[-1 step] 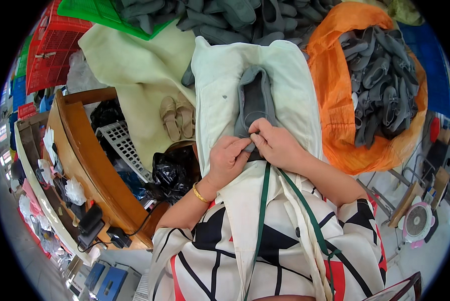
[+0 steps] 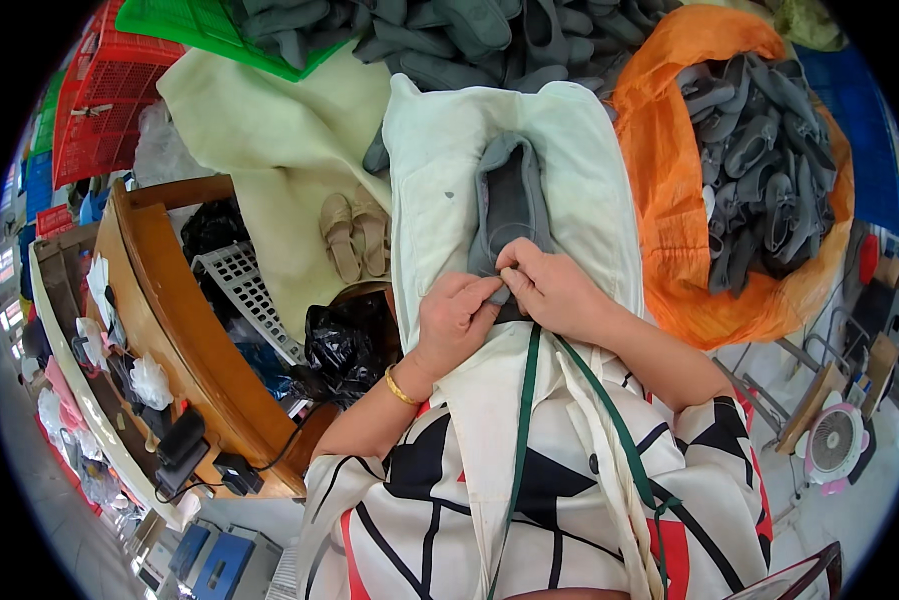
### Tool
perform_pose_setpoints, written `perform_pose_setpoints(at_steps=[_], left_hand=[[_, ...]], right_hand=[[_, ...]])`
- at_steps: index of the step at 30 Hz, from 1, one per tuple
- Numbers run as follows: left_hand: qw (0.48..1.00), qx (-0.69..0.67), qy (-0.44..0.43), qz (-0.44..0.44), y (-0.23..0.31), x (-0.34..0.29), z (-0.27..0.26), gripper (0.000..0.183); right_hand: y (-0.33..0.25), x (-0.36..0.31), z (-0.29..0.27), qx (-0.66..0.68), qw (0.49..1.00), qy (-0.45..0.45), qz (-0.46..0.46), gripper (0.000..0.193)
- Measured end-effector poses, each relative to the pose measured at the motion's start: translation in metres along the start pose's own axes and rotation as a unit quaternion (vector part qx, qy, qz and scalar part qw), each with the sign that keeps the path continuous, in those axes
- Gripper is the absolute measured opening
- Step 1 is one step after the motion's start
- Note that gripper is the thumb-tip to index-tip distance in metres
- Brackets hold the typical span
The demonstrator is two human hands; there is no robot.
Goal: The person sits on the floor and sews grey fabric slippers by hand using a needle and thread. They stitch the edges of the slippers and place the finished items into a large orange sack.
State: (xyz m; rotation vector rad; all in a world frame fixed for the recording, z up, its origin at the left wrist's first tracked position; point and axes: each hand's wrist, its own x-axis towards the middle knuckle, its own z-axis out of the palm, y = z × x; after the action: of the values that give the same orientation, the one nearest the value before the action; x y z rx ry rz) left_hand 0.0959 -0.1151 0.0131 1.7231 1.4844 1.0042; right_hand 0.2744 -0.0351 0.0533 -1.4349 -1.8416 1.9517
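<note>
Head view: pinching grey shoe [image 2: 510, 205] by near end with left grip [image 2: 454, 312] and right grip [image 2: 557, 293]. Extends beyond both, on white cushion [image 2: 429, 150].

The dark-grey, soft-looking slip-on shoe [image 2: 510, 205] is lying lengthwise on the white cloth-covered cushion [image 2: 427, 175], its long opening facing up, rounded heel pointing away!

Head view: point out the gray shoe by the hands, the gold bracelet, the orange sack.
Gray shoe [image 2: 509, 205]: head view, on its insole.
Gold bracelet [image 2: 398, 388]: head view, on its band.
Orange sack [image 2: 661, 215]: head view, on its left wall.
</note>
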Motion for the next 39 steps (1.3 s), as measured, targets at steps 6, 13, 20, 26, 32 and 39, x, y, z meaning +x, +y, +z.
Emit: perform_pose_setpoints(at_steps=[6,13,20,26,32,39], left_hand=[[0.998,0.038,0.004,0.049,0.001,0.002,-0.003,0.037],[0.996,0.04,-0.025,0.072,-0.002,0.004,-0.003,0.035],[1.0,-0.006,-0.025,-0.018,0.004,0.005,-0.005,0.029],[0.999,-0.022,-0.023,0.004,0.004,0.008,-0.009,0.027],[0.998,-0.038,-0.05,-0.023,0.007,0.012,-0.012,0.027],[0.981,-0.131,-0.087,-0.11,0.005,0.018,-0.014,0.025]], right_hand=[[0.002,0.01,-0.013,-0.087,0.98,0.05,-0.173,0.012],[0.004,0.033,0.016,-0.17,0.958,0.123,-0.195,0.01],[-0.012,0.052,-0.008,0.23,0.972,0.041,-0.019,0.017],[-0.028,0.024,-0.082,0.43,0.883,0.059,-0.179,0.018],[-0.017,0.008,-0.111,0.483,0.816,0.178,-0.264,0.011],[0.011,0.012,-0.048,-0.165,0.928,0.103,-0.317,0.023]])
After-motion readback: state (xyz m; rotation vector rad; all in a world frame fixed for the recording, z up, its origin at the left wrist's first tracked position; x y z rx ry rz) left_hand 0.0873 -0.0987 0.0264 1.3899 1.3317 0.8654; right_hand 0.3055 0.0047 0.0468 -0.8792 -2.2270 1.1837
